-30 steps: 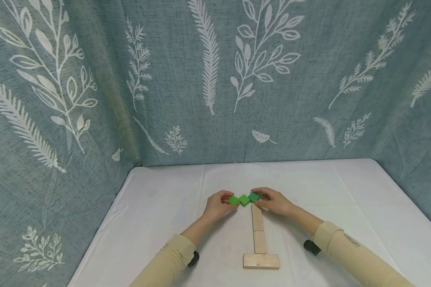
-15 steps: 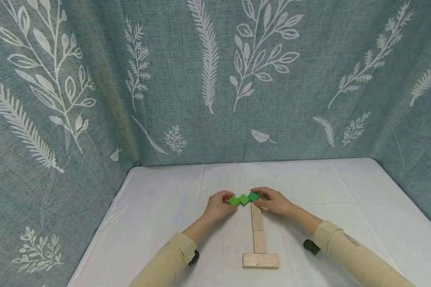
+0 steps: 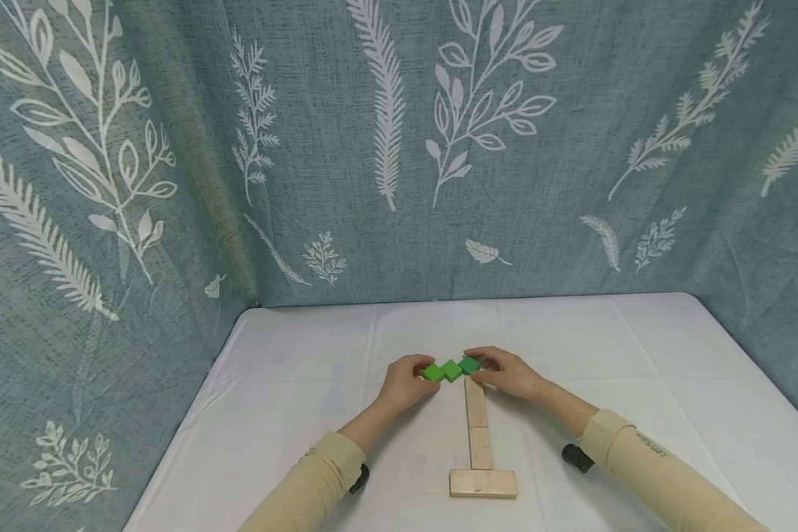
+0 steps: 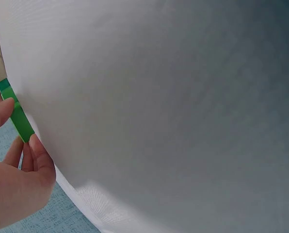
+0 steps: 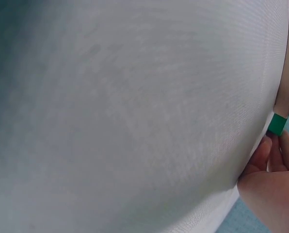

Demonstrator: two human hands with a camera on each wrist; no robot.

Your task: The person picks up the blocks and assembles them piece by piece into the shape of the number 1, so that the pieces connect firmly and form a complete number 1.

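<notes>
Three green blocks lie corner to corner in a slanting row at the far end of a line of wooden planks. My left hand (image 3: 402, 383) pinches the leftmost light green block (image 3: 433, 372) between thumb and fingers, also visible in the left wrist view. The middle light green block (image 3: 451, 370) sits between the two hands. At the right end, a darker green block (image 3: 469, 365) is pinched by my right hand (image 3: 510, 374). In the right wrist view, the dark green block (image 5: 277, 124) meets the end of a wooden plank (image 5: 287, 73), fingertips right at its edge.
Two wooden planks (image 3: 475, 403) run end to end toward me, meeting a crosswise wooden block (image 3: 482, 482) at the near end. A white cloth (image 3: 292, 414) covers the table. Behind it hangs a blue-grey curtain (image 3: 306, 148) with white leaf patterns.
</notes>
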